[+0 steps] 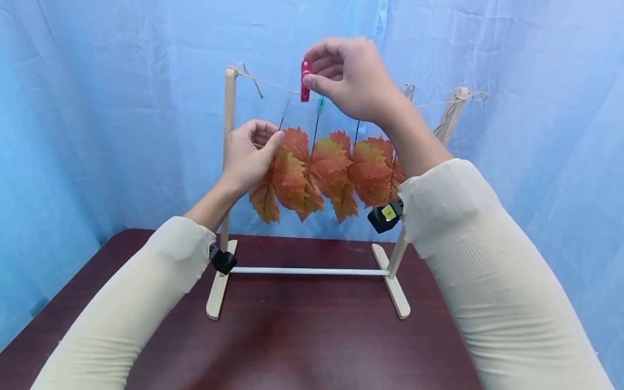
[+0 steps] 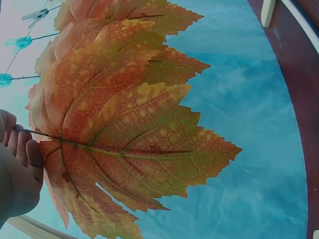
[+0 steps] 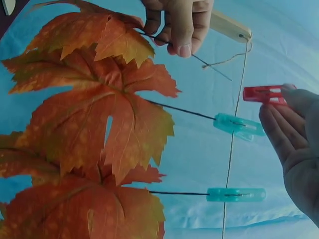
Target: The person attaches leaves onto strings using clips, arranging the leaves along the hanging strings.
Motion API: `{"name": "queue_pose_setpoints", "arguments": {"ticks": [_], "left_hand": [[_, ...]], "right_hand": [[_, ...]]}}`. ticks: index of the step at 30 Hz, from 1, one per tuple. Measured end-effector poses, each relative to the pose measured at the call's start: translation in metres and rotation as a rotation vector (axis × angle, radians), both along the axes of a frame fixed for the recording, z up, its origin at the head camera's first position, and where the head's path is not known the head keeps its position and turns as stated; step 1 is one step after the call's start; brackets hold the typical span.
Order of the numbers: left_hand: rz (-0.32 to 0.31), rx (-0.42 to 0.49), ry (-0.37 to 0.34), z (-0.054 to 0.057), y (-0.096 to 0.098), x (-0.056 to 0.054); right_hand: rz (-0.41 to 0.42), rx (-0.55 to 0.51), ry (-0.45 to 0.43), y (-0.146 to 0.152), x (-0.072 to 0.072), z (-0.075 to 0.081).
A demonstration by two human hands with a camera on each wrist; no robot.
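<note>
My left hand (image 1: 253,151) pinches the dark stem of an orange artificial leaf (image 2: 129,149), whose thin tip sticks up above the fingers. Higher up, my right hand (image 1: 348,78) holds a red clothespin (image 1: 305,81) upright between thumb and fingers, close to the string (image 3: 242,74). In the right wrist view the red clothespin lies beside the string; whether it touches it I cannot tell. Teal clothespins (image 3: 237,194) on the string hold the stems of other leaves (image 1: 329,165), which hang to the right of the pinched one.
A wooden stand carries the string between its left post (image 1: 229,108) and right post (image 1: 453,116). A white bar (image 1: 312,271) joins its feet on the dark red table (image 1: 302,341). Behind hangs a blue curtain (image 1: 146,108). A grey clothespin (image 2: 36,16) is also on the string.
</note>
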State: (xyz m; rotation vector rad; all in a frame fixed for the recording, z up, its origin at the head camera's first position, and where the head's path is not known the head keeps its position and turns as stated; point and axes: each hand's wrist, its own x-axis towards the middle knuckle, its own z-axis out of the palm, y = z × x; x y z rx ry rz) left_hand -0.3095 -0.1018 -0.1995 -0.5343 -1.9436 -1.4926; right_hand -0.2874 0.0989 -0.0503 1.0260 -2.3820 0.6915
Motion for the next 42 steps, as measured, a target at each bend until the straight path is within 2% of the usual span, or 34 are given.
{"name": "queue_pose_setpoints", "arguments": {"ticks": [11,20,29,37,42], "left_hand": [[-0.019,0.039,-0.017,-0.001,-0.002,-0.001],[-0.020,0.044,0.002,-0.003,0.000,0.001],[-0.024,0.038,0.036,0.001,0.005,0.000],[0.060,-0.005,0.017,0.003,0.009,0.002],[0.092,-0.015,0.041,0.003,0.013,0.002]], "right_hand": [[-0.137,-0.078,-0.010,-0.020,-0.002,0.006],[-0.185,-0.112,-0.035,-0.039,-0.002,0.002],[-0.203,-0.107,-0.055,-0.043,-0.003,0.000],[-0.205,-0.107,-0.061,-0.043,-0.005,0.000],[-0.216,-0.112,-0.083,-0.043,-0.006,-0.002]]}}
